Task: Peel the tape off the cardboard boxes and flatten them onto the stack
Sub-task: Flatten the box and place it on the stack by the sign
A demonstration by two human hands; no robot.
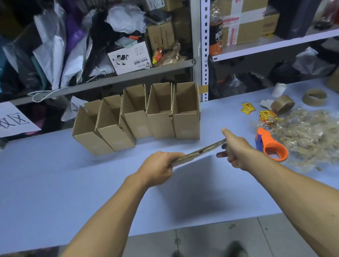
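Note:
A flattened cardboard box [201, 151] hangs edge-on above the middle of the blue table [45, 193]. My left hand [158, 168] grips its near left end, fingers curled round the edge. My right hand [234, 149] pinches its far right end, thumb on top and fingers beneath. Behind it, several open cardboard boxes [136, 119] stand in a row at the table's back. A heap of peeled tape [313, 136] lies at the right.
An orange tape dispenser [271, 147] lies just right of my right hand. Tape rolls [283, 105], an empty core [314, 97] and yellow stickers [247, 108] sit at the back right. Cluttered shelves [117, 79] rise behind the table. A white sign [2, 121] hangs at the left.

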